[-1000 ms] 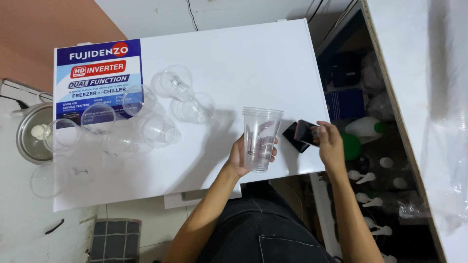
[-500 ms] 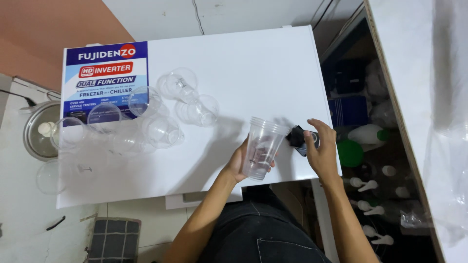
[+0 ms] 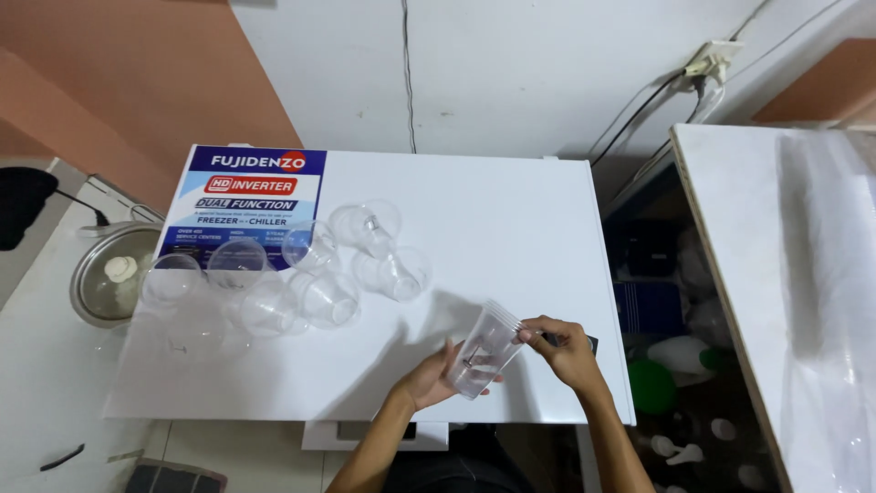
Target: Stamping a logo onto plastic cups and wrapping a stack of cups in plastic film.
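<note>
My left hand [image 3: 427, 382] grips the base of a stack of clear plastic cups [image 3: 482, 354], which tilts with its rim up and to the right. My right hand [image 3: 568, 353] pinches the rim of that stack. A small dark flat object [image 3: 591, 344] lies on the white chest lid [image 3: 520, 228], partly hidden under my right hand. Several loose clear cups [image 3: 319, 278] lie scattered on the lid to the left.
A blue printed label [image 3: 242, 205] covers the lid's far left corner. A round metal pot [image 3: 108, 285] sits left of the chest. A white counter [image 3: 776, 274] stands at the right, with a green lid [image 3: 652, 385] and bottles in the gap below.
The cup stack has tipped from upright to slanted. My right hand left the dark object and went to the stack's rim. The view tilted up toward the wall.
</note>
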